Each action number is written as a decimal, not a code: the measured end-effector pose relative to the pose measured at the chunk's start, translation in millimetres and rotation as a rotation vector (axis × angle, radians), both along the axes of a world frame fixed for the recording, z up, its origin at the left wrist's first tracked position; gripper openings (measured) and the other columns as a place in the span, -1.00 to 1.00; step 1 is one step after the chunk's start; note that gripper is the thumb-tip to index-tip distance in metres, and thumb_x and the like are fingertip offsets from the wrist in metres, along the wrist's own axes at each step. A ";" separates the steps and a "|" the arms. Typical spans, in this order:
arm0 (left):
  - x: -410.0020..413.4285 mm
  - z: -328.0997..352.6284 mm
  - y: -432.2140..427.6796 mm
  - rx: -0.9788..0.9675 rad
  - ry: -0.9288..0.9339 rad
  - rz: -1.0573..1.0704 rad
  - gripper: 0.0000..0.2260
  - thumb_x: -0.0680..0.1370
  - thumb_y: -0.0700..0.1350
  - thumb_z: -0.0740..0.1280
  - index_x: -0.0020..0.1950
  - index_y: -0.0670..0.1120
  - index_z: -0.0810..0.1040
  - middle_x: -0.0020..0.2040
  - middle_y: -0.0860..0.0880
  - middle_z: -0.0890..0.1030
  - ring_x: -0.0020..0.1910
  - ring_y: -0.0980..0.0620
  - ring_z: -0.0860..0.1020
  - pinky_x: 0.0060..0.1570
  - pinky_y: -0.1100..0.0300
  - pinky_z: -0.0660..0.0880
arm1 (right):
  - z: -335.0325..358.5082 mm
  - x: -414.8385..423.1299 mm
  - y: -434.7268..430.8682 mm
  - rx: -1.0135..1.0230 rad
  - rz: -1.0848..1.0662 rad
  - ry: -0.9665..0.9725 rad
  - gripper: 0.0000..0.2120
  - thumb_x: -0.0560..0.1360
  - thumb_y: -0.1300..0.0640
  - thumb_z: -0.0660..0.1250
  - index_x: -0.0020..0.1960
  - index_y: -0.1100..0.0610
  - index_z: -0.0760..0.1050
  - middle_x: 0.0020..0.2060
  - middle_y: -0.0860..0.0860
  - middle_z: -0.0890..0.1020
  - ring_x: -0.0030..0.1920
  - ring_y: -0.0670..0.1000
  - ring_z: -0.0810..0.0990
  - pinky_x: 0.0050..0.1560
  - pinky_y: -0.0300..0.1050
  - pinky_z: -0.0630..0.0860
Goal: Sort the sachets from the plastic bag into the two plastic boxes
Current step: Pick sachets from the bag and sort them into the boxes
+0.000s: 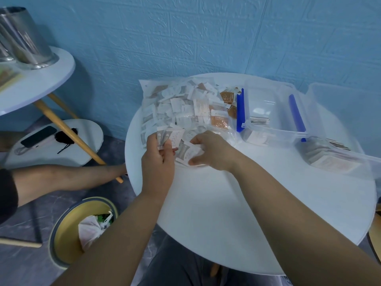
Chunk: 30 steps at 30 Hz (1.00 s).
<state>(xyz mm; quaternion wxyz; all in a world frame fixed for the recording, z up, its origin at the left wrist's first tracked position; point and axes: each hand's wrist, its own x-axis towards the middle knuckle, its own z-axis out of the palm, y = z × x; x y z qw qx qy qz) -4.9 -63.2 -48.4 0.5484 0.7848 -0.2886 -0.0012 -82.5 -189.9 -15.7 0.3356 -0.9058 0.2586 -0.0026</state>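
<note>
Hazards: the fanned sachets (169, 138) gripped in the left hand (158, 162) may slide apart and scatter over the counter (237, 203) if more are stacked on. Brown and white kinds lie mixed in the plastic bag (175, 104), so one may land in the wrong box. Left hand: raised at the bag's near edge, thumb and fingers pinching the fan. Right hand (211, 150): palm down just beside, fingers curled round a loose sachet (188, 154), possibly several. First plastic box (268, 129) and second plastic box (350, 152): right of the bag, each partly filled.
</note>
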 end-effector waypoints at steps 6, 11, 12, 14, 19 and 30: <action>-1.3 -0.8 -0.4 0.003 -0.024 -0.018 -0.72 0.61 -0.11 0.17 0.29 -0.17 0.37 0.02 0.11 0.47 -0.05 0.18 0.47 -0.16 0.56 0.37 | 4.1 -3.4 4.0 0.132 0.003 -0.060 -0.59 0.35 0.22 0.47 0.14 0.05 0.43 0.07 -0.05 0.52 0.08 0.00 0.49 0.03 -0.14 0.48; -0.4 -0.7 -0.2 -0.018 -0.007 -0.080 -0.75 0.61 -0.11 0.16 0.26 -0.14 0.37 0.04 0.12 0.51 -0.04 0.18 0.56 -0.14 0.54 0.42 | 7.6 -12.9 4.5 0.256 -0.084 -0.211 -0.52 0.38 0.26 0.45 0.21 0.01 0.37 -0.02 -0.09 0.46 0.02 -0.05 0.47 -0.12 -0.27 0.49; -0.4 -0.9 -0.6 -0.014 -0.006 -0.098 -0.78 0.61 -0.10 0.16 0.23 -0.11 0.38 0.03 0.11 0.53 -0.04 0.11 0.59 -0.14 0.51 0.44 | 8.3 -16.7 4.3 0.262 -0.087 -0.256 -0.53 0.40 0.26 0.43 0.23 0.02 0.36 0.01 -0.07 0.48 0.03 -0.05 0.48 -0.12 -0.31 0.48; -3.4 1.0 -2.9 -0.008 -0.005 -0.149 -0.86 0.61 -0.07 0.17 0.15 -0.02 0.37 0.00 0.09 0.55 -0.04 0.05 0.61 -0.10 0.40 0.49 | 10.7 -27.2 2.8 0.251 -0.078 -0.324 -0.60 0.45 0.26 0.37 0.22 0.02 0.37 0.05 -0.10 0.51 0.01 -0.10 0.50 -0.16 -0.43 0.43; -32.8 12.3 -23.8 -0.068 0.025 -0.282 -0.81 0.58 -0.08 0.19 0.18 -0.05 0.40 0.00 0.03 0.58 -0.06 0.01 0.61 -0.04 0.09 0.56 | 9.6 -69.9 -6.5 0.222 -0.181 -0.457 -0.67 0.49 0.24 0.32 0.11 -0.12 0.37 -0.05 -0.29 0.50 -0.03 -0.26 0.49 -0.07 -0.41 0.38; -95.1 -0.1 -63.2 0.205 0.112 -0.544 -0.80 0.56 -0.15 0.24 0.16 0.02 0.43 0.01 0.04 0.60 -0.04 0.02 0.55 -0.15 0.28 0.35 | -34.8 -137.3 -12.6 0.197 -0.593 -0.761 -0.63 0.39 0.40 0.39 0.07 0.07 0.43 0.02 -0.02 0.56 -0.19 -0.19 0.51 -0.15 -0.42 0.42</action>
